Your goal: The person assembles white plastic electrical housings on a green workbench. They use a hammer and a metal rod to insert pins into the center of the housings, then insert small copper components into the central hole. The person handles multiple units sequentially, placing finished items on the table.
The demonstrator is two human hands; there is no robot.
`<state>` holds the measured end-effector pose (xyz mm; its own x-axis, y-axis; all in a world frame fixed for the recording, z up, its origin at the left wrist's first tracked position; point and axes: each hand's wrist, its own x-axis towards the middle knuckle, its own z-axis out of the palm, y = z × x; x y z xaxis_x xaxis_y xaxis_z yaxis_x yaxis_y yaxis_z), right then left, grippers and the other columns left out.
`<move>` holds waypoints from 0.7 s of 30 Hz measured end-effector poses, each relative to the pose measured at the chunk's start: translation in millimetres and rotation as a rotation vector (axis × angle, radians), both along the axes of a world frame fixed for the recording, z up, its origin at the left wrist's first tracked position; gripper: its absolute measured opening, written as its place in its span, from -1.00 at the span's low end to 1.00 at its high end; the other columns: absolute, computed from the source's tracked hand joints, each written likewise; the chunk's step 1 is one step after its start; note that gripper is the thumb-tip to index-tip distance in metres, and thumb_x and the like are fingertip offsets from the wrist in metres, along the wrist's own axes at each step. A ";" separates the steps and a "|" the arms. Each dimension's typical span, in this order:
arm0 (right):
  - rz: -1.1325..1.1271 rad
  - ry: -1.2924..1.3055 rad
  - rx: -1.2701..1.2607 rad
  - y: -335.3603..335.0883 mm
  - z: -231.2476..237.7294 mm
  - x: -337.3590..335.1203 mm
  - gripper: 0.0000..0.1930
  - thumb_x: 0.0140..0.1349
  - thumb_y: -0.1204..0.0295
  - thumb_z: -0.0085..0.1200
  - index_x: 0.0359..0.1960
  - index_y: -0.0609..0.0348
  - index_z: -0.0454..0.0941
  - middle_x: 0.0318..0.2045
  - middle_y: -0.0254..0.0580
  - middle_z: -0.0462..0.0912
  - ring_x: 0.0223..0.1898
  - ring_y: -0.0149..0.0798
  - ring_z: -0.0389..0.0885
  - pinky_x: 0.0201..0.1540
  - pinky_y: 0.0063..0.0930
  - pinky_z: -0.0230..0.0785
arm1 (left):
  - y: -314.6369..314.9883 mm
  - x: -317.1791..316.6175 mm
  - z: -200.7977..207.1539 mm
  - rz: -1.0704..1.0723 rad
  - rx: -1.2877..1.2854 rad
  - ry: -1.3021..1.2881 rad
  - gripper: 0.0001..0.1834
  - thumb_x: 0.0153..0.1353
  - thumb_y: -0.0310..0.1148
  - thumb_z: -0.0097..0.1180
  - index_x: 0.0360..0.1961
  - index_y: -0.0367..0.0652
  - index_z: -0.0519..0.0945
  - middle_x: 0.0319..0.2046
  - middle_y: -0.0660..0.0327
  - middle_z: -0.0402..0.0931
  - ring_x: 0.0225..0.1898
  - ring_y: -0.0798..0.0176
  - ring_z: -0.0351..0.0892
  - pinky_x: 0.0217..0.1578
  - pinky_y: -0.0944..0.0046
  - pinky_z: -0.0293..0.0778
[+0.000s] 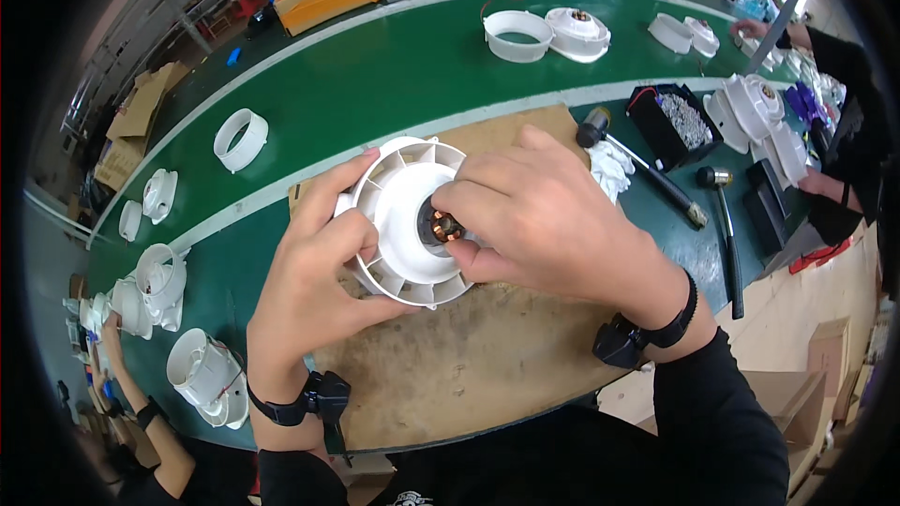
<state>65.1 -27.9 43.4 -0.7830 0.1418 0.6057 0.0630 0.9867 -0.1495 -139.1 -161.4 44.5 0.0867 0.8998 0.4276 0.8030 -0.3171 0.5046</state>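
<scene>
A round white plastic fan housing (pixel 401 197) with radial vanes is held tilted above a brown board (pixel 422 384). My left hand (pixel 319 258) is closed round its left rim, thumb and fingers on the outer ring. In the housing's dark centre hole sits a small round motor part with copper segments (pixel 444 226). My right hand (pixel 544 211) is closed on that part, its fingertips and thumb pinching it from the right. The fingers partly cover the hole and the right side of the housing.
A green conveyor belt (pixel 375 75) carries white rings and housings (pixel 577 36). To the right lie hammers (pixel 717 215), a white cloth (pixel 611 169) and a black box (pixel 670 122) of small metal parts. Stacked white housings (pixel 208 375) stand left. Other people's hands work at both sides.
</scene>
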 end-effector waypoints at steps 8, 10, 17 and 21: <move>0.094 0.001 -0.027 0.3 -12.5 1.4 -0.72 -0.14 0.39 0.34 -0.37 0.10 0.55 -0.51 -0.29 0.56 -0.45 -0.18 0.54 -0.33 -0.35 0.24 | 0.0 -4.0 -6.9 -0.081 -0.048 -0.045 -0.39 -0.49 -0.36 0.65 -0.55 -0.15 0.36 0.19 -0.12 0.41 0.06 -0.03 0.50 -0.04 0.15 0.46; 0.079 -0.061 -0.073 1.0 -6.4 2.6 -0.73 -0.14 0.39 0.34 -0.37 0.10 0.55 -0.53 -0.29 0.56 -0.47 -0.18 0.53 -0.34 -0.34 0.25 | 0.1 -7.1 -5.9 -0.102 -0.048 -0.038 -0.39 -0.49 -0.36 0.65 -0.54 -0.15 0.36 0.20 -0.10 0.41 0.05 -0.01 0.50 -0.06 0.16 0.46; 0.047 -0.056 -0.050 -2.0 -4.8 2.5 -0.72 -0.15 0.40 0.35 -0.36 0.09 0.56 -0.51 -0.30 0.57 -0.47 -0.17 0.52 -0.33 -0.33 0.28 | -2.7 -4.6 -0.3 -0.076 -0.080 -0.024 -0.41 -0.46 -0.36 0.64 -0.52 -0.16 0.38 0.21 -0.05 0.41 -0.06 0.10 0.49 -0.27 0.28 0.47; 0.132 0.020 -0.041 2.3 -9.1 -0.1 -0.68 -0.19 0.41 0.36 -0.33 0.08 0.57 -0.48 -0.32 0.57 -0.46 -0.17 0.50 -0.33 -0.35 0.30 | -5.3 -2.0 2.6 -0.062 -0.107 -0.038 -0.42 -0.46 -0.38 0.64 -0.53 -0.17 0.38 0.22 -0.05 0.40 -0.05 0.08 0.49 -0.23 0.25 0.47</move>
